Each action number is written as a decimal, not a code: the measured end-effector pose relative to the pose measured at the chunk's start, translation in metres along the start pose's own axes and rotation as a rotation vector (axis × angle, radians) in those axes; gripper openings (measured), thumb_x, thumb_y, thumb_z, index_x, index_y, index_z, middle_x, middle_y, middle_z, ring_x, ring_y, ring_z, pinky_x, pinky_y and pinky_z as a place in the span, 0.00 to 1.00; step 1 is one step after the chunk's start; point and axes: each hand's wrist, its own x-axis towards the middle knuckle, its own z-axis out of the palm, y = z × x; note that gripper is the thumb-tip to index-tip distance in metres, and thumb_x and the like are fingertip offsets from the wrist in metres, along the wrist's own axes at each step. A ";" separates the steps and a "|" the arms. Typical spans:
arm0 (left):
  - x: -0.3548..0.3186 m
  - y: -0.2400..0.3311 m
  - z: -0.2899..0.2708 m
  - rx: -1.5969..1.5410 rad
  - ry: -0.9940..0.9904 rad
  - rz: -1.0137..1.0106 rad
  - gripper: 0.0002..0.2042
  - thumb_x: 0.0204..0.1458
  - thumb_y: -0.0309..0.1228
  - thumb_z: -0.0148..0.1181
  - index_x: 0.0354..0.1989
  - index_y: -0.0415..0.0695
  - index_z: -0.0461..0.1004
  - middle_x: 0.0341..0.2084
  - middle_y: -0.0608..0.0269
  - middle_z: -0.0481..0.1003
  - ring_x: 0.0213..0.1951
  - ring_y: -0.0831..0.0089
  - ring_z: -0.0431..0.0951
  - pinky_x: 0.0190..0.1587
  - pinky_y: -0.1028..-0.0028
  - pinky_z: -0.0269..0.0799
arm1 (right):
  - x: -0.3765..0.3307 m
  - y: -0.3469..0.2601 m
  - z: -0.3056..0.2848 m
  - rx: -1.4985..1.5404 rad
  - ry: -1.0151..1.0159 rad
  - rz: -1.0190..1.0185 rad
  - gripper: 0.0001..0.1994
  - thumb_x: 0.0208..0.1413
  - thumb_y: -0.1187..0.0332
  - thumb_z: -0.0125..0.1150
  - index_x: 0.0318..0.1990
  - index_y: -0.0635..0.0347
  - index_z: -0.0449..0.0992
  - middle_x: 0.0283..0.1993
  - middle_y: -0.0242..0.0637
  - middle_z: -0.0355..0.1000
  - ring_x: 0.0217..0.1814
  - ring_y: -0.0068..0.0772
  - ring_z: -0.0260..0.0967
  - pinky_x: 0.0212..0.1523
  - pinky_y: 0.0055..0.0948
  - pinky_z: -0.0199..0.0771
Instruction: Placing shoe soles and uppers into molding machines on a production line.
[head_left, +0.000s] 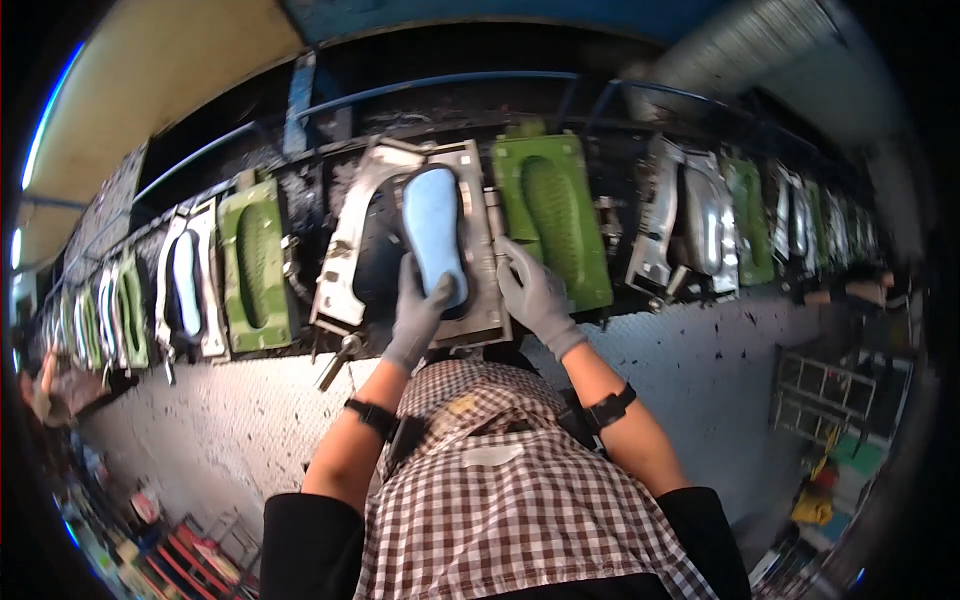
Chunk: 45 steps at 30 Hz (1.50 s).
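In front of me a metal shoe-sole mould (pixel 487 300) lies opened. A light blue insole (pixel 432 215) with a dark rim rests over its middle part. My left hand (pixel 418 318), in a grey glove, holds the insole's heel end, thumb on top and fingers at its left side. My right hand (pixel 535 298), also gloved, is at the gap between the metal frame and the green mould half (pixel 553 215). Its fingers are apart, with nothing seen in them. The green half has a sole-shaped hollow. To the left stands a swung-out metal frame (pixel 345 255).
More opened moulds line the bench on both sides, including a green half (pixel 255 270) with a blue insole (pixel 186 285) beside it, and a metal mould (pixel 690 220). A blue rail (pixel 440 80) runs behind. People work at the far left and right. A metal rack (pixel 825 390) stands at right.
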 end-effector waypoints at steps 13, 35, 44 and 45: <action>-0.010 0.092 0.177 0.612 -0.449 0.669 0.21 0.57 0.21 0.61 0.61 0.37 0.73 0.54 0.44 0.77 0.55 0.51 0.79 0.59 0.62 0.73 | -0.151 0.183 -0.147 0.773 0.717 0.569 0.18 0.71 0.74 0.52 0.66 0.57 0.72 0.31 0.30 0.72 0.28 0.17 0.65 0.31 0.21 0.70; -0.003 0.032 0.345 1.394 -0.645 1.098 0.16 0.61 0.48 0.57 0.48 0.55 0.84 0.42 0.54 0.82 0.53 0.53 0.76 0.59 0.48 0.65 | -0.405 0.244 -0.196 0.756 1.089 1.256 0.19 0.71 0.67 0.50 0.65 0.62 0.69 0.35 0.37 0.75 0.30 0.25 0.71 0.31 0.26 0.73; -0.003 0.039 0.350 1.463 -0.843 1.240 0.20 0.60 0.38 0.57 0.62 0.58 0.74 0.51 0.54 0.78 0.45 0.50 0.80 0.43 0.51 0.76 | -0.535 0.139 -0.066 0.859 1.042 1.648 0.20 0.62 0.63 0.60 0.58 0.63 0.74 0.38 0.40 0.77 0.31 0.31 0.76 0.31 0.31 0.79; -0.006 0.040 0.352 1.618 -0.821 1.070 0.25 0.60 0.35 0.57 0.67 0.59 0.70 0.56 0.53 0.75 0.48 0.49 0.78 0.44 0.51 0.76 | -0.544 0.121 -0.056 1.041 1.092 1.691 0.20 0.61 0.61 0.61 0.57 0.61 0.75 0.39 0.40 0.77 0.34 0.29 0.76 0.30 0.31 0.77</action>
